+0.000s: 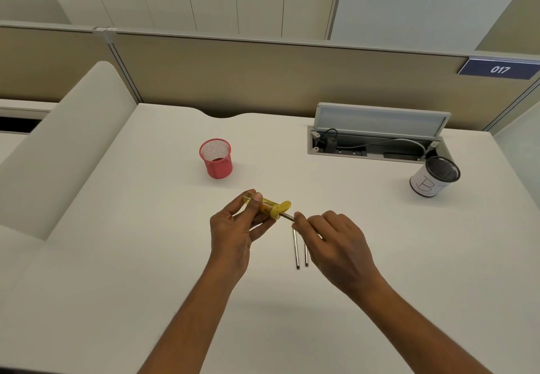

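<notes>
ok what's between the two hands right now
In the head view, a pencil bridges the gap, from the yellow sharpener in the left hand to the pinching right hand; two more pencils lie on the desk.

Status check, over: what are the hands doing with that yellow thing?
Left hand grips yellow sharpener. Right hand pinches pencil, tip in the sharpener. Two spare pencils lie on desk beside right hand; nothing blocking.

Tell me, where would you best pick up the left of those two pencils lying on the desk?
Probably from above, pinching across the pencil at its near end: it lies flat, its far end sits by the right hand, and the other pencil lies close beside it.
</notes>
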Motion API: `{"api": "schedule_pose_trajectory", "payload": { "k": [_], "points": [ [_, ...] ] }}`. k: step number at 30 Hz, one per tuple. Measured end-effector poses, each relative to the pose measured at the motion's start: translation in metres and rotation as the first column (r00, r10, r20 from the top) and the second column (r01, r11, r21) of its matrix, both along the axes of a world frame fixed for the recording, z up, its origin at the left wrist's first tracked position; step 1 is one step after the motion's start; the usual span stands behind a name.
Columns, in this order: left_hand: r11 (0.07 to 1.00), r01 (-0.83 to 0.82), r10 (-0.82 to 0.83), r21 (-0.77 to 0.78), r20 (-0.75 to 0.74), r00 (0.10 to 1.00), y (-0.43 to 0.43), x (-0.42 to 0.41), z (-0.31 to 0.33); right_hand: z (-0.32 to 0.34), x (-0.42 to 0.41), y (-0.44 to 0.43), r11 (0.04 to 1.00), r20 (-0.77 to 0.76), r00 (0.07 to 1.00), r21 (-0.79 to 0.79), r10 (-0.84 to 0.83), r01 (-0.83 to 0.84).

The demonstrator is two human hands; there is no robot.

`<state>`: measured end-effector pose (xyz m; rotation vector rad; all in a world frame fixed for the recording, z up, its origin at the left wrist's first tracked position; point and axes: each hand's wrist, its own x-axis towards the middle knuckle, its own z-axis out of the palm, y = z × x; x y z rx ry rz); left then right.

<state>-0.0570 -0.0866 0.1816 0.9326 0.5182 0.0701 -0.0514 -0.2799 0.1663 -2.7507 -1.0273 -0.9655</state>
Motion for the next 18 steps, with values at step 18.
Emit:
{"api": "schedule_pose_trajectory", "payload": {
  "k": [18],
  "points": [
    [0.999,0.002,-0.003,0.034,0.026,1.000,-0.002,-0.007,-0.003,0.037,-0.006,0.018,0.552,-0.867,0.253,0.474,0.429,0.686]
  ]
}}
